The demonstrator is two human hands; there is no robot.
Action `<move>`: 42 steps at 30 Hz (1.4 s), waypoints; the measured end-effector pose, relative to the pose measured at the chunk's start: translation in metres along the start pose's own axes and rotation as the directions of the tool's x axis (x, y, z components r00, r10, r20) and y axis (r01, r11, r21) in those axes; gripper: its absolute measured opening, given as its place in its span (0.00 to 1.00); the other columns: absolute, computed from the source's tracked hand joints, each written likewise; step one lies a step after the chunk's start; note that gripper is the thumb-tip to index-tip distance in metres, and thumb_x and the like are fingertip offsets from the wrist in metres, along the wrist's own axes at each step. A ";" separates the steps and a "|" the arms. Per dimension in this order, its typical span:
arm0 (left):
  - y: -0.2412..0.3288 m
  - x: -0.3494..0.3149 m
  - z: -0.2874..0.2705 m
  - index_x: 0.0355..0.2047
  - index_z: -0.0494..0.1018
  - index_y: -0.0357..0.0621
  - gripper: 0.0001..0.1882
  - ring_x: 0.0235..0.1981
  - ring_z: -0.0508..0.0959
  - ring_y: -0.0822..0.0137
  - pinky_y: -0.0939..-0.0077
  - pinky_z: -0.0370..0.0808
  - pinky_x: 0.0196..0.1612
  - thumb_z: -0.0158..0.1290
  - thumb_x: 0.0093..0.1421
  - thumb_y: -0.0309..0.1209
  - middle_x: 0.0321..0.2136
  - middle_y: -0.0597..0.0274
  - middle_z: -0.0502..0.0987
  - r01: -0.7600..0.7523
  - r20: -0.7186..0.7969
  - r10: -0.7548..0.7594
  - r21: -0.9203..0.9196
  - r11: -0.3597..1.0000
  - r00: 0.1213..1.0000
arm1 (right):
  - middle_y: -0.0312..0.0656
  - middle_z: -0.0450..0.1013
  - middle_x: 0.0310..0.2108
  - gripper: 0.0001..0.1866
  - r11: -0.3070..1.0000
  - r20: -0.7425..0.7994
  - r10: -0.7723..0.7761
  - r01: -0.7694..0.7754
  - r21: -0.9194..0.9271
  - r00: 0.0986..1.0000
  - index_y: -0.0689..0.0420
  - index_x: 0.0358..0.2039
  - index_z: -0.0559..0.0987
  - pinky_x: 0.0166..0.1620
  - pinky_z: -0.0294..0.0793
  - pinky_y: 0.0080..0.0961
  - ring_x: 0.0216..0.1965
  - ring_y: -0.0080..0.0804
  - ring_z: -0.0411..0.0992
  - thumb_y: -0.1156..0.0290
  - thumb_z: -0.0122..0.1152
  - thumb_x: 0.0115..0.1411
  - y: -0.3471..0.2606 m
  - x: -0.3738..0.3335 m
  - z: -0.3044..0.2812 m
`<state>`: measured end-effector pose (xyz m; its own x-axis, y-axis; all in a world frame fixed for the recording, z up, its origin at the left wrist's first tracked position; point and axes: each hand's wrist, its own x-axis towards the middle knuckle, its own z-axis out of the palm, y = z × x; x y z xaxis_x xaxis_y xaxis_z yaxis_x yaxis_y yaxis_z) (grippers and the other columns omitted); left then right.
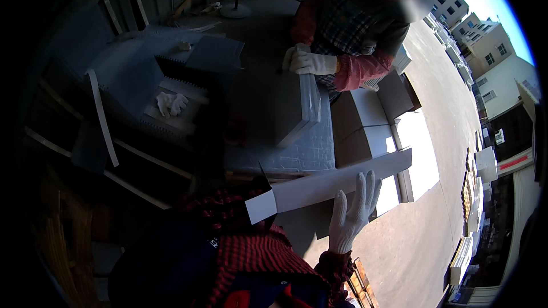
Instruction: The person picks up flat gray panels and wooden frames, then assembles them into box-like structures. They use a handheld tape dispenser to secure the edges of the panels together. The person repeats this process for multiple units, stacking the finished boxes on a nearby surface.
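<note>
A long, narrow white cardboard box [342, 179] lies tilted across the front of me, with a flap [261, 207] folded out at its left end. My right hand [349, 217], in a white knitted glove, is up against the box's near side toward its right end. Its fingers are stretched and spread, not wrapped round anything. A red-and-black checked sleeve [228, 208] leads toward the box's left end, where my left hand is hidden by the box and deep shadow. Beyond the box stands a work table [308, 157].
Across the table a co-worker's gloved hands [311, 61] rest on upright flat panels [298, 111]. Open cartons [365, 117] stand right of the table. White gloves [171, 104] lie among dark spiral-edged stacks at left. A wooden pallet [361, 285] is near my right elbow.
</note>
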<state>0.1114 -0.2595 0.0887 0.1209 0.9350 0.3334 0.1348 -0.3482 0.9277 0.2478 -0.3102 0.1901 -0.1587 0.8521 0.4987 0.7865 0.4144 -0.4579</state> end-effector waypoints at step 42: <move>0.034 0.130 -0.092 0.56 0.67 0.46 0.21 0.48 0.77 0.71 0.74 0.76 0.49 0.52 0.70 0.44 0.46 0.67 0.75 -0.075 -0.171 -0.273 -0.942 0.327 0.947 | 0.51 0.70 0.54 0.39 0.229 -0.021 0.569 -0.134 0.964 0.822 0.69 0.60 0.65 0.51 0.81 0.29 0.54 0.40 0.73 0.59 0.73 0.57 0.114 -0.035 0.010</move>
<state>0.0409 -0.1436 0.1788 -0.0900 0.9917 0.0914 -0.8913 -0.1212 0.4369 0.3372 -0.2893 0.1133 0.3294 0.9297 0.1649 -0.3736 0.2887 -0.8815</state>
